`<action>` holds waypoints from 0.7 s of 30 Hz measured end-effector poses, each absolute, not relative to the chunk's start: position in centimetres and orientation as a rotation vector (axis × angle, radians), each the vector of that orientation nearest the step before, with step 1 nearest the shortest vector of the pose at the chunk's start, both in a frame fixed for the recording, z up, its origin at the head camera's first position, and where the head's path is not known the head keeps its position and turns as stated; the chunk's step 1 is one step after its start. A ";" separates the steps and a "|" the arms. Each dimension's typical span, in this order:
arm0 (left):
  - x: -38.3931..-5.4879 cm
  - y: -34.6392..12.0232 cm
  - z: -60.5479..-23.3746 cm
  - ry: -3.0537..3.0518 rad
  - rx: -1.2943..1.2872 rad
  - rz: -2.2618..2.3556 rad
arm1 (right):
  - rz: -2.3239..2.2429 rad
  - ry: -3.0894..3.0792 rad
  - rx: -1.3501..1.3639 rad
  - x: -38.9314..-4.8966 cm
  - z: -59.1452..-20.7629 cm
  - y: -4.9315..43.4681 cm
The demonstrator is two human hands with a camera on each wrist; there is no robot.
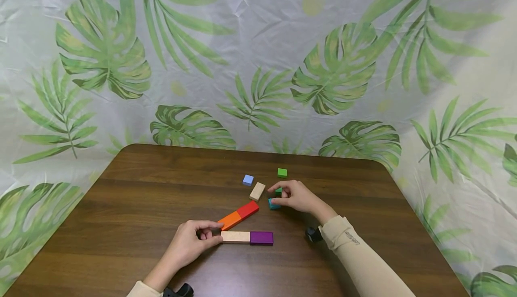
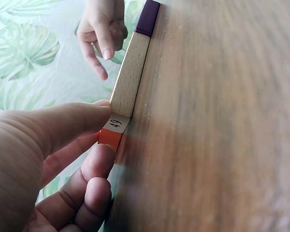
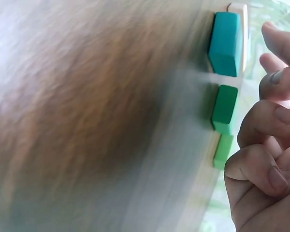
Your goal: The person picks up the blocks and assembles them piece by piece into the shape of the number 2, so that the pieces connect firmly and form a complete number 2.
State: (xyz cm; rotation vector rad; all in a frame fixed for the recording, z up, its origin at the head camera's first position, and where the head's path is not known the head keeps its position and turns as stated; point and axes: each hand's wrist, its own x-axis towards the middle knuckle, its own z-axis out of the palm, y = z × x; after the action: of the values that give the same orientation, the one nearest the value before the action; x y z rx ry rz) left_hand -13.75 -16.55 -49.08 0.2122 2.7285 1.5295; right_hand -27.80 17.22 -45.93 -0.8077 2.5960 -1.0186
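Observation:
My left hand (image 1: 190,242) grips the left end of a plain wooden block (image 1: 236,237), its thumb at the corner beside the number 49 on the end face. The index finger reaches to the orange block (image 1: 230,220) behind. A purple block (image 1: 261,238) continues the plain one to the right, and a red block (image 1: 247,209) continues the orange one, slanting away. Over the teal block (image 1: 274,204) hovers my right hand (image 1: 296,196), thumb and index finger spread. In the right wrist view its fingers (image 3: 261,125) are loosely bent, apart from the teal block (image 3: 225,44).
Behind the teal block lies a green block (image 3: 224,108), partly hidden by the right hand in the head view. Farther back are a lighter green block (image 1: 282,172), a blue block (image 1: 248,180) and a second plain block (image 1: 257,192). A leaf-patterned curtain (image 1: 258,63) hangs behind the table (image 1: 169,189).

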 end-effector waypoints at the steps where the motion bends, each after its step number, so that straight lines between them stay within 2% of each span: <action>1: -13.7 -16.6 -49.1 2.727 0.209 1.530 | -1.018 2.594 -0.810 -27.8 -46.0 17.3; 21: -13.8 -16.6 -49.2 2.742 0.215 1.523 | -0.997 2.569 -0.788 -27.3 -47.0 17.9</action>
State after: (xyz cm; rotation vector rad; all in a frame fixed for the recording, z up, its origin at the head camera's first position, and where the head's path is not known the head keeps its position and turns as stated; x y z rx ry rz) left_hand -13.79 -16.56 -49.16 0.2145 2.7423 1.5231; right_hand -27.28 17.92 -46.96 -0.7879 2.5688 -0.9968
